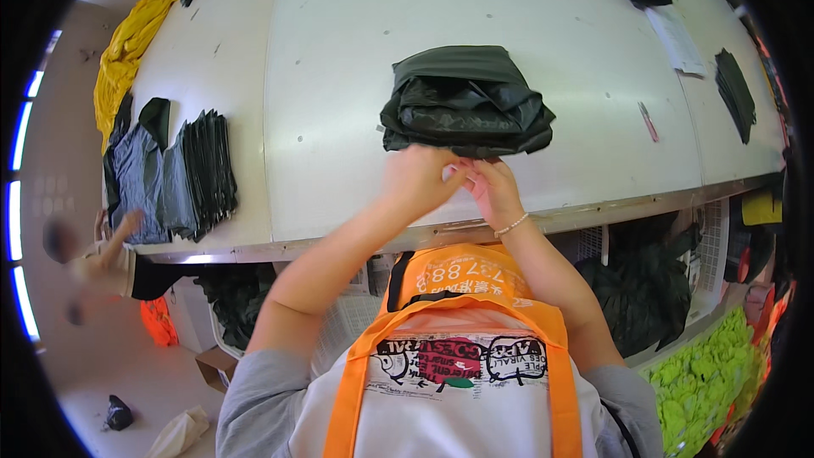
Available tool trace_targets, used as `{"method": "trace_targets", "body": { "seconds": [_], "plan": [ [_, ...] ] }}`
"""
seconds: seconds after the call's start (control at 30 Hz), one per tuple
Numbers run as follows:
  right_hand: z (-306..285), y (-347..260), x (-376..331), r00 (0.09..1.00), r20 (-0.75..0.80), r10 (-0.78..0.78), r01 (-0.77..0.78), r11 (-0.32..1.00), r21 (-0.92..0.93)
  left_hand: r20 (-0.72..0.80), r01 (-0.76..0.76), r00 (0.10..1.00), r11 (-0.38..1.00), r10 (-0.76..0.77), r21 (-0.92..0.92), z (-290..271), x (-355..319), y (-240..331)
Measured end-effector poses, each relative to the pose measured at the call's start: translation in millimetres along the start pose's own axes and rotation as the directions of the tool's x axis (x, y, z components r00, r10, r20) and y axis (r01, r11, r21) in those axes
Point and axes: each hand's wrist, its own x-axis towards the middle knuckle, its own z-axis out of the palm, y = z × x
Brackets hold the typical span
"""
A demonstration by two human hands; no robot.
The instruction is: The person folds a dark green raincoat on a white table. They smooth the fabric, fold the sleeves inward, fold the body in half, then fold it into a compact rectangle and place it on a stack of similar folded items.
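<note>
A black folded garment, glossy and layered, lies in a bundle on the white table in front of me. At its near edge my left hand is closed, with the back of the hand up and the fingertips bent toward the right hand. Pressed close beside it, my right hand, with a beaded bracelet at the wrist, has its fingers drawn together in a pinch. The fingertips of both hands meet just below the bundle. Whatever they pinch is too small or too hidden to make out.
A small pink-handled cutter and a paper sheet lie to the right. Dark garments are stacked at the left, near another person. Yellow cloth hangs over the far left edge. Bins of dark and lime cloth stand below.
</note>
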Motion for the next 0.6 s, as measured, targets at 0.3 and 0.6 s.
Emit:
{"method": "trace_targets", "body": {
  "seconds": [0.3, 0.6],
  "plan": [
    [8, -27, 23, 0.962, -0.239, -0.133, 0.064, 0.959, -0.275, -0.015, -0.462, 0.691, 0.458, 0.723, 0.759, -32, 72, 49],
    [5, -29, -8, 0.941, -0.281, -0.186, 0.052, 0.905, -0.423, 0.0, -0.352, 0.701, 0.346, 0.713, 0.87, 30, 70, 26]
  ]
}}
